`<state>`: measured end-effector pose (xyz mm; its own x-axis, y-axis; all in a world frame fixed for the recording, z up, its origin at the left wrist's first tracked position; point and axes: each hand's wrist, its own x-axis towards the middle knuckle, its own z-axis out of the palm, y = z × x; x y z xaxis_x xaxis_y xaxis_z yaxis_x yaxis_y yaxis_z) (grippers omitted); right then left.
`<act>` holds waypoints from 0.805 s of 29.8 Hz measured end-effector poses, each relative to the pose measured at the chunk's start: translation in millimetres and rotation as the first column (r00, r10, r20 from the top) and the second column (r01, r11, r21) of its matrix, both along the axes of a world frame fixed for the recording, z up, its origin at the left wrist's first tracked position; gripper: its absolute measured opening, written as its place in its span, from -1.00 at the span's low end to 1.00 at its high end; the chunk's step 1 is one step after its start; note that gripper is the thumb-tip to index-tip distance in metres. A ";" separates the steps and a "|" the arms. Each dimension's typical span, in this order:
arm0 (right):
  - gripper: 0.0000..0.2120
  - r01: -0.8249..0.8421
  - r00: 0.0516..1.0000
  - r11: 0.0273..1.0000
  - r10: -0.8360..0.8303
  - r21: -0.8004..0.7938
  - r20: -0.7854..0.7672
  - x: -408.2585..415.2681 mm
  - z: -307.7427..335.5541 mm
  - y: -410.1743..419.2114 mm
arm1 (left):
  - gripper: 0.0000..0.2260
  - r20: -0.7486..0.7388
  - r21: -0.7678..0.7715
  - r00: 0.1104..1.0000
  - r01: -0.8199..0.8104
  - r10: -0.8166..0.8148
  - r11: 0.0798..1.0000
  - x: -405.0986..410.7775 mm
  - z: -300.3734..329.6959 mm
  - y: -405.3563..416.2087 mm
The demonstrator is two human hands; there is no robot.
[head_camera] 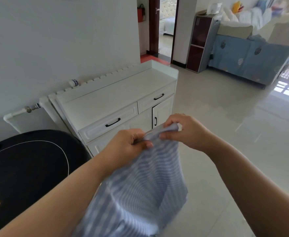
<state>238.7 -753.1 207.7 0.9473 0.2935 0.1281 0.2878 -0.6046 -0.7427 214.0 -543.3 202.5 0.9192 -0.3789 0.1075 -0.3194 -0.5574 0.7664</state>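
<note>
While both hands hold the striped garment (140, 185) up in front of the body, its weight hangs free below them; the cloth drops from chest height down past the forearms and touches no surface that can be seen.

1. Grip state: the left hand (128, 142) has its grip closed on the top edge of the cloth, thumb over curled fingers; the right hand (184, 132) pinches the same edge just beside it, fingers curled round a bunched fold. The two hands sit close together, almost touching.

2. Reason for the hold: taking one edge at two neighbouring places lets the rest fall straight and shows how the fabric lies; judged from this, the work in hand is finding a hem or seam before spreading or folding. The lower cloth is blurred, so which part of the garment is held cannot be told.

3. Surroundings: a white cabinet (119, 93) with black handles stands directly ahead, its flat top bare and near enough to serve as a worktop; a radiator (46, 101) runs along the wall behind it; a black rounded object (26, 165) lies at the left, close to the left forearm.

4. Obstructions: the black object crowds the left side, so any spreading of the arms has more room to the right, over open tiled floor (225, 117); a blue-covered sofa (242, 59) and a dark narrow cabinet (198, 41) stand well apart, across the room.
</note>
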 end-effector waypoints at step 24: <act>-0.77 0.204 0.962 0.868 -0.092 0.452 -0.259 -16.4 -22.2 36.4 | -0.93 -0.167 -0.029 0.965 -0.210 0.203 0.977 -10.9 21.1 21.9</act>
<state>222.3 -716.7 185.5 0.9944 0.1056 -0.0029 0.0172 -0.1889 -0.9818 203.1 -521.4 223.7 0.9834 -0.1774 -0.0371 -0.0702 -0.5613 0.8246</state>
